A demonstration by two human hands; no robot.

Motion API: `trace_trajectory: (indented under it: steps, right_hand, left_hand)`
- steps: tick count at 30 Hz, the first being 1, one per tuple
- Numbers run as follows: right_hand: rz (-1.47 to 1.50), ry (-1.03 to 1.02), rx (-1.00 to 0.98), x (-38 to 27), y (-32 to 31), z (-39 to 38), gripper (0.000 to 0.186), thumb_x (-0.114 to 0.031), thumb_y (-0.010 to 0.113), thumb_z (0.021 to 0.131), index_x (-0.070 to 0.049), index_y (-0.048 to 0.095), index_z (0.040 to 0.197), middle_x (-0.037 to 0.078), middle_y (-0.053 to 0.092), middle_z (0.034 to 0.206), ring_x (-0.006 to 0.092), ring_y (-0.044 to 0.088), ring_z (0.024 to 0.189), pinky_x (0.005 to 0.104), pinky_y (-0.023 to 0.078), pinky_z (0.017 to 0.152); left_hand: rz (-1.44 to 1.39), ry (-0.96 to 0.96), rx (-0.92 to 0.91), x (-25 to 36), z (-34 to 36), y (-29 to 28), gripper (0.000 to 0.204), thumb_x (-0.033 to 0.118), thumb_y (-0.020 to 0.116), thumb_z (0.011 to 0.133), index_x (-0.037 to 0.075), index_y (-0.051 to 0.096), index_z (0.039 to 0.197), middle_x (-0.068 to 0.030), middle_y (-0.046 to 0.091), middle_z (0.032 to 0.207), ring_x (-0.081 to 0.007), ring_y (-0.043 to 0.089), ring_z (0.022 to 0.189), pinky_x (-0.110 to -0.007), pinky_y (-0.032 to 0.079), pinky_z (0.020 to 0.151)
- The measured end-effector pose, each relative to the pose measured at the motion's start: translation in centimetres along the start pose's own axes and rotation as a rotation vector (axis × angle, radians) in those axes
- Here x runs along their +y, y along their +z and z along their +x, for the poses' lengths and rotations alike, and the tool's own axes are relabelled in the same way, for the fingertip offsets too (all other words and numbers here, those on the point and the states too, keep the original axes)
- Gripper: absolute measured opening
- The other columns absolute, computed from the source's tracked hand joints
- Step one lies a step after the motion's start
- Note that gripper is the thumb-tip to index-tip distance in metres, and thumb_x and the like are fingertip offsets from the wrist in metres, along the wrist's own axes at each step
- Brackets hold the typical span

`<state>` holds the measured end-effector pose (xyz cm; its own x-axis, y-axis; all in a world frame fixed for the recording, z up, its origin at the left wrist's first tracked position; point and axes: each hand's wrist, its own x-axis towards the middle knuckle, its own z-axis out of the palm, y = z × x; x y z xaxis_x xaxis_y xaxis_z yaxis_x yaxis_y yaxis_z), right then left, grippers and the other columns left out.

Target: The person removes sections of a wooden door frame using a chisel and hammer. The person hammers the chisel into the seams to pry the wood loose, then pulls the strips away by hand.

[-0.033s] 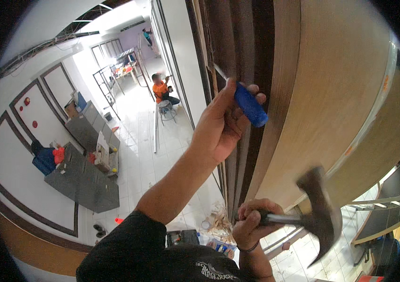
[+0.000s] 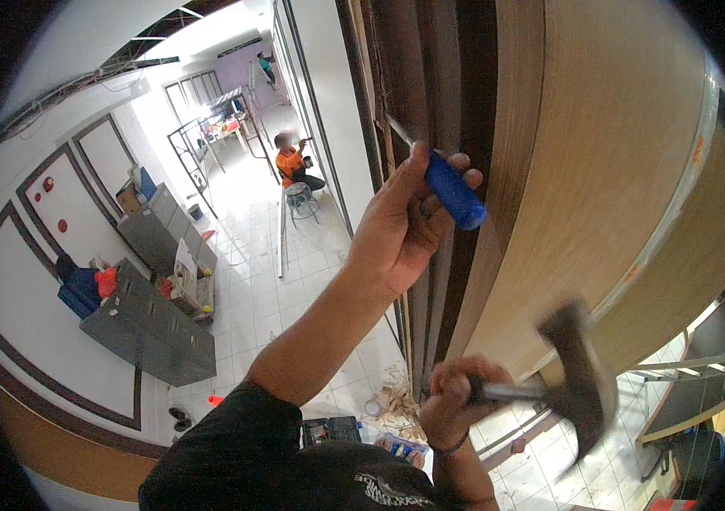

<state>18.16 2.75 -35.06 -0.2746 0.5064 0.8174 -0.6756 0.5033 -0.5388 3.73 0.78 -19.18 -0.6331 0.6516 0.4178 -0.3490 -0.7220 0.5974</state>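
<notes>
Head view: a tall wooden panel [image 2: 601, 170] with dark brown strips [image 2: 473, 102] filled the right side of the picture. Below lay a white tiled floor [image 2: 252, 281]. Grey cabinets [image 2: 149, 332] stood along the left wall. A person in an orange top [image 2: 292, 162] sat on a stool further down the room. Wood chips [image 2: 397, 400] lay on the floor at the foot of the panel.

The left hand [image 2: 401, 226] was raised, its grip pressed around the blue handle of a chisel [image 2: 452, 192]. The chisel's blade pointed up-left against the dark strips.

The right hand [image 2: 456, 400] was lower, its grip wrapped tight around the shaft of a hammer [image 2: 580, 387]. The hammer head was blurred, below and to the right of the chisel handle and apart from it.
</notes>
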Motion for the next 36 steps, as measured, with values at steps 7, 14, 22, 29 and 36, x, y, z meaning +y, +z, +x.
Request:
trace_trajectory:
  steps: [7, 14, 22, 29, 36]
  right_hand:
    - [-0.137, 0.204, 0.156, -1.3, 0.5, -1.0, 0.03, -0.025, 0.053, 0.09, -0.008, 0.037, 0.11, 0.004, 0.047, 0.068, 0.0107, 0.043, 0.049, 0.0227, 0.038, 0.042]
    - [-0.586, -0.157, 0.022, -0.7, 0.0, 0.9, 0.027, -0.03, 0.047, 0.094, -0.008, 0.04, 0.109, 0.003, 0.047, 0.07, 0.012, 0.046, 0.05, 0.0259, 0.042, 0.044]
    - [-0.238, 0.255, -0.091, 1.1, 2.0, -0.8, 0.023, -0.015, 0.045, 0.095, -0.004, 0.035, 0.113, 0.003, 0.046, 0.073, 0.0067, 0.044, 0.056, 0.0205, 0.038, 0.043]
    - [0.02, 0.269, -0.064, 3.1, 3.9, 1.3, 0.027, -0.017, 0.046, 0.094, -0.006, 0.034, 0.115, 0.002, 0.046, 0.074, 0.0054, 0.041, 0.055, 0.0202, 0.037, 0.044]
    - [-0.136, 0.295, -0.072, 6.1, 4.4, 0.5, 0.027, -0.018, 0.048, 0.094, -0.004, 0.038, 0.115, 0.001, 0.048, 0.073, 0.0051, 0.042, 0.056, 0.0192, 0.037, 0.046]
  left_hand:
    - [-0.055, -0.041, 0.046, 0.5, 0.1, -2.1, 0.032, 0.029, 0.058, 0.091, 0.0, 0.05, 0.102, -0.0157, 0.062, 0.101, -0.0265, 0.065, 0.095, -0.034, 0.061, 0.076]
    - [-0.092, -0.014, -0.027, 1.1, 0.3, -0.5, 0.026, 0.028, 0.058, 0.091, 0.005, 0.05, 0.1, -0.0149, 0.062, 0.102, -0.0273, 0.063, 0.099, -0.036, 0.059, 0.078]
    - [-0.183, -0.131, 0.012, 2.7, 1.6, -0.4, 0.022, 0.029, 0.057, 0.092, 0.008, 0.05, 0.094, -0.007, 0.057, 0.08, -0.0224, 0.061, 0.084, -0.037, 0.055, 0.079]
    - [-0.477, -0.268, 0.064, 6.1, 0.4, -1.0, 0.017, 0.023, 0.05, 0.095, 0.008, 0.05, 0.087, -0.0003, 0.044, 0.063, -0.0113, 0.042, 0.049, -0.024, 0.035, 0.04]
    - [-0.323, -0.48, 0.011, 13.2, -0.7, -3.3, 0.021, 0.022, 0.039, 0.1, 0.004, 0.047, 0.093, 0.0, 0.043, 0.063, -0.0077, 0.043, 0.044, -0.022, 0.038, 0.034]
